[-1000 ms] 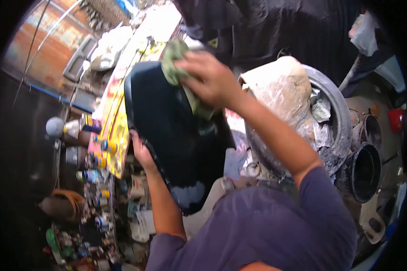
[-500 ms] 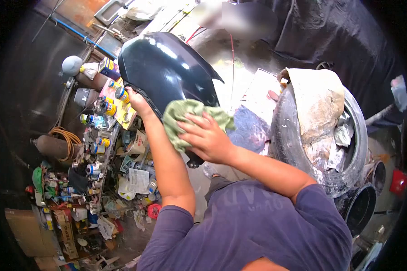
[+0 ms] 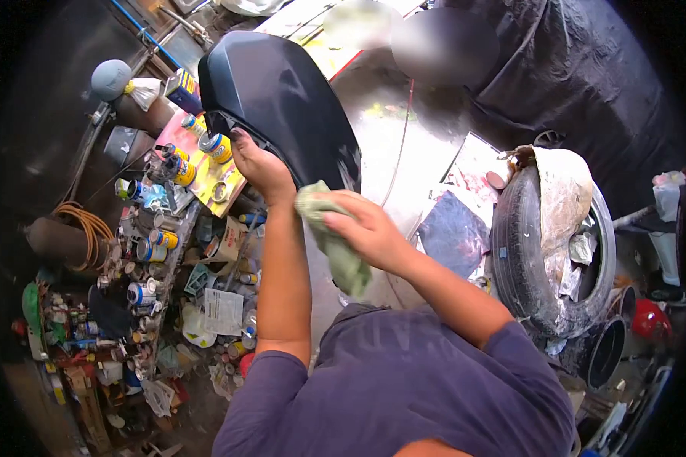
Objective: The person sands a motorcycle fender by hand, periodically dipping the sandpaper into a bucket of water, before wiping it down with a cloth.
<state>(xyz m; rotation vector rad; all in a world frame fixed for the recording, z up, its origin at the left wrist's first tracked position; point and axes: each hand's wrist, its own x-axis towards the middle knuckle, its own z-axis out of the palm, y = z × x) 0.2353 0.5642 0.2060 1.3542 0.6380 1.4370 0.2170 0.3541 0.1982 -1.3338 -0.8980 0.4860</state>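
The right hand (image 3: 366, 232) is closing its fingers around a soft, crumpled green cloth (image 3: 335, 244), which is drooping in limp folds below the palm and pressing against the lower edge of a black panel (image 3: 282, 99). The left hand (image 3: 261, 166) is gripping that panel's curved rim from the side, fingers hooked over it. The panel is smooth, glossy and rounded like a moulded shell, and is being held raised over a littered floor. Just left of it, small cylindrical paint cans (image 3: 217, 146) are standing on yellow printed paper (image 3: 206, 179). Well to the right, a worn rubber tyre (image 3: 522, 259) is holding a lumpy pale sack (image 3: 560, 194).
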